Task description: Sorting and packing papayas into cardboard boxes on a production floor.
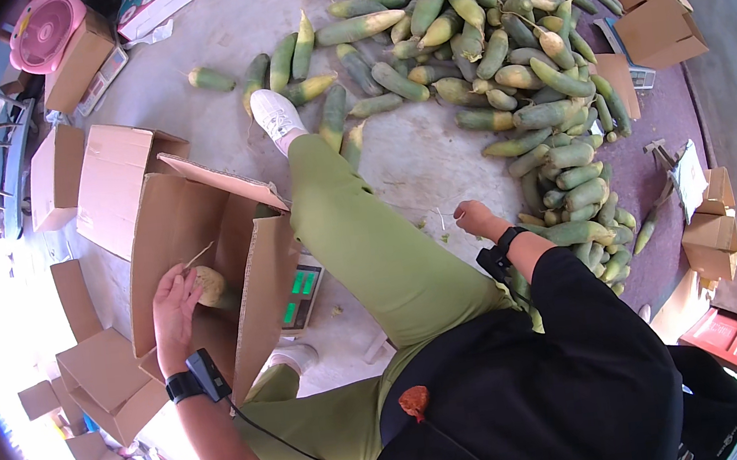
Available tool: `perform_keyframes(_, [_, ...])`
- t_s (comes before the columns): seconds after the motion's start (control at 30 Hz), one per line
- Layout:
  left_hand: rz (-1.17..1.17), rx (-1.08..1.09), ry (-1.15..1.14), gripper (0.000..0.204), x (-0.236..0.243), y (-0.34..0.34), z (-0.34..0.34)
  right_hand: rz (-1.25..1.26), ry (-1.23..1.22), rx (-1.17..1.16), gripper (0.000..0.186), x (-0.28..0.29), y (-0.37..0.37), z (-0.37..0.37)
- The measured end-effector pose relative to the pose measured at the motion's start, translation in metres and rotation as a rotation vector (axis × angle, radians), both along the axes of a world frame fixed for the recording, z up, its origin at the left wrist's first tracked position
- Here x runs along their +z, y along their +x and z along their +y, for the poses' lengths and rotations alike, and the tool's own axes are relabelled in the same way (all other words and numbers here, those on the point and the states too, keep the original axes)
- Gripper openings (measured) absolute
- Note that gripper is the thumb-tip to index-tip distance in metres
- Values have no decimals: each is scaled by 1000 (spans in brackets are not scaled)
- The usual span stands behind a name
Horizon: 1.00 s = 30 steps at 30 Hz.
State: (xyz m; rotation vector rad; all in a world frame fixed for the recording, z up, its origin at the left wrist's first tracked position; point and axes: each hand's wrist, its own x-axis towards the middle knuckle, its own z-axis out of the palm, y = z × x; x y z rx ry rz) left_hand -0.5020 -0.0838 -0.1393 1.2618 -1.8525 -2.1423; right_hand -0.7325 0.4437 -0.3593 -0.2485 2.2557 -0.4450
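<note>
My left hand reaches into an open cardboard box on the left, its fingers bent against the pale end of a green radish. A thin root sticks out beside the fingertips. The rest of that radish lies inside the box, partly hidden by shadow and the box wall. Over the floor to the right of my leg, my right hand is closed with its fingers curled. Whatever it may hold does not show. Close by it on the right is a large heap of green radishes.
A scale with a green display stands between the box and my leg. Loose radishes lie around my outstretched foot. More cardboard boxes crowd the left side, others the right. A pink round fan-like object sits at top left.
</note>
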Motion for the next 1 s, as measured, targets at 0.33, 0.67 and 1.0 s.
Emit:
perform_keyframes(0.33, [-210, -175, -103, 48, 29, -23, 27, 130, -82, 115, 21, -31, -44, -63])
perform_keyframes(0.67, [-98, -136, -164, 41, 55, 25, 71, -174, -203, -307, 41, -63, -92, -188])
perform_keyframes(1.0, [-202, -60, -131, 38, 59, 29, 70, -41, -235, -596, 85, -96, -68, -272])
